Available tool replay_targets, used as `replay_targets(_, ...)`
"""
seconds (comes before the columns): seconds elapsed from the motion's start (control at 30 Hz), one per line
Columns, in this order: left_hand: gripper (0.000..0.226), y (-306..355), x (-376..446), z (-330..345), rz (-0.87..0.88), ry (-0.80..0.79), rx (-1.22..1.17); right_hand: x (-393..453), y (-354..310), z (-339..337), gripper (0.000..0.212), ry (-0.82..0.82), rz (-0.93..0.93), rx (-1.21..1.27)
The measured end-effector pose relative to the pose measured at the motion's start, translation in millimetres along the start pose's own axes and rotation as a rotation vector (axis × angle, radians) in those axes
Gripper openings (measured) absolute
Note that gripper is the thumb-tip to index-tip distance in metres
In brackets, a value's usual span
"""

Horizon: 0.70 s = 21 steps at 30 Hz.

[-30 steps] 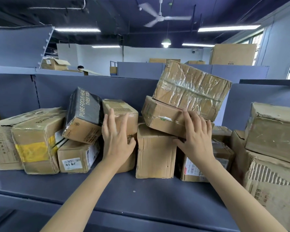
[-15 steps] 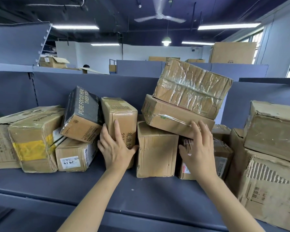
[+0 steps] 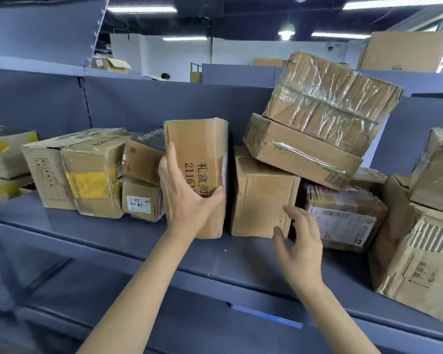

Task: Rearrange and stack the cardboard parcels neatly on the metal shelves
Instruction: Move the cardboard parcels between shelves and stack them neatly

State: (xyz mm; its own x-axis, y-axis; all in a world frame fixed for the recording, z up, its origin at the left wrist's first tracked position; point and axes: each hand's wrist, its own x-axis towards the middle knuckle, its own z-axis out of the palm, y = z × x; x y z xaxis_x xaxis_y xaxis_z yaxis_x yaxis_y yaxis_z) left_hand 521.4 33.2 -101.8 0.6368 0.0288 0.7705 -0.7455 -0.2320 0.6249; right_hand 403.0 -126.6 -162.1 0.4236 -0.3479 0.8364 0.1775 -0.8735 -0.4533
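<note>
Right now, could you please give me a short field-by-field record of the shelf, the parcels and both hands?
setting: metal shelf holding cardboard parcels
left hand: grips the upright printed parcel, thumb on its right edge
right hand: open, holding nothing, at the lower right corner of the plain upright parcel
stack: flat taped box lies tilted on the plain upright parcel; plastic-wrapped parcel tilted on top
left group: yellow-taped parcel, black-topped box on a small labelled box
neatness: not yet tidy
</note>
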Motion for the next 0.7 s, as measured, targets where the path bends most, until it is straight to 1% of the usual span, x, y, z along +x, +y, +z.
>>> replay_targets(0.1, 0.11, 6.3, -13.0, -21.0, 0.013, 0.005, -0.058, -3.8, -15.4, 10.7, 0.022, -0.216, 0.175, 0.129)
replay_targets(0.17, 0.111, 8.4, -21.6, -35.3, -0.002, 0.045, -0.102, -4.1, -24.5, 17.9, 0.011, -0.371, 0.294, 0.188)
replay_targets(0.2, 0.111, 8.7, -25.6, -42.4, -0.02, 0.069, -0.126, -4.5, -29.9, 21.4, 0.008, -0.423, 0.328, 0.21)
replay_targets(0.27, 0.109, 9.7, -32.3, -56.4, -0.071, 0.115, -0.187, -6.7, -40.8, 30.1, 0.009, -0.508, 0.433, 0.326)
replay_targets(0.3, 0.107, 11.8, -35.1, -62.8, -0.1, 0.138, -0.22, -8.0, -46.6, 34.2, 0.011, -0.553, 0.522, 0.446)
replay_targets(0.4, 0.105, 18.5, -42.4, -76.4, -0.168, 0.197, -0.338, -10.0, -64.3, 45.8, 0.024, -0.694, 0.826, 0.896)
replay_targets(0.47, 0.106, 21.8, -48.1, -82.5, -0.205, 0.221, -0.405, -11.0, -76.2, 51.2, 0.037, -0.766, 0.949, 1.133)
replay_targets(0.57, 0.108, 21.0, -57.4, -89.2, -0.238, 0.212, -0.439, -16.6, -87.1, 59.9, 0.062, -0.833, 0.979, 1.354)
replay_targets(0.7, 0.105, 16.3, -62.4, -99.0, -0.274, 0.13, -0.484, -22.8, -99.0, 67.2, 0.084, -0.794, 0.985, 1.476)
